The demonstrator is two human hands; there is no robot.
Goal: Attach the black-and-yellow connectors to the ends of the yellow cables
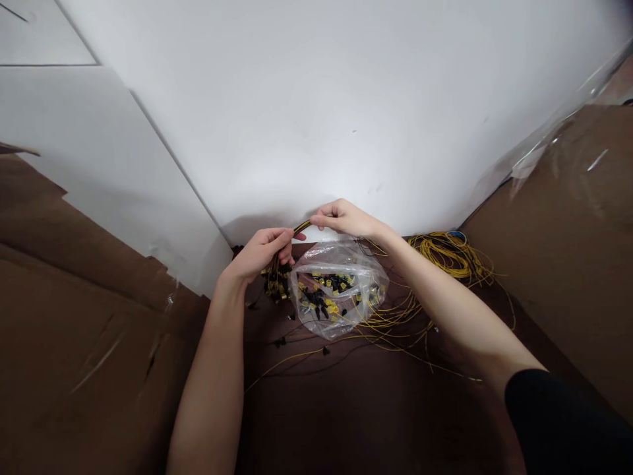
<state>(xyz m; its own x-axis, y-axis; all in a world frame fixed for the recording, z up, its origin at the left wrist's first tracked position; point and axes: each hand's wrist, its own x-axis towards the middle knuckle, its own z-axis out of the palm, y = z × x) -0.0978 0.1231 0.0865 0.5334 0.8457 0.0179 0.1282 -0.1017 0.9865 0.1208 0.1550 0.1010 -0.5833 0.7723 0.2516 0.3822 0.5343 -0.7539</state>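
Note:
Between my two hands runs a short stretch of a bundle of yellow and black wires (302, 227). My left hand (266, 249) is closed round the bundle, and its strands hang down behind the fingers. My right hand (341, 218) pinches the bundle's other end between thumb and fingers. Just below both hands lies a clear plastic bag (316, 323) with small black and yellow connectors (333, 307) in it. To its left, partly behind my left hand, a cluster of dark and yellow connectors (277, 285) rests on the dark brown surface.
A coil of yellow wire (448, 257) lies at the right, and loose yellow wires (390, 320) spread beside the bag. A white wall (346, 99) rises behind. Brown cardboard sheets (558, 244) stand at both sides of the dark brown surface (346, 409).

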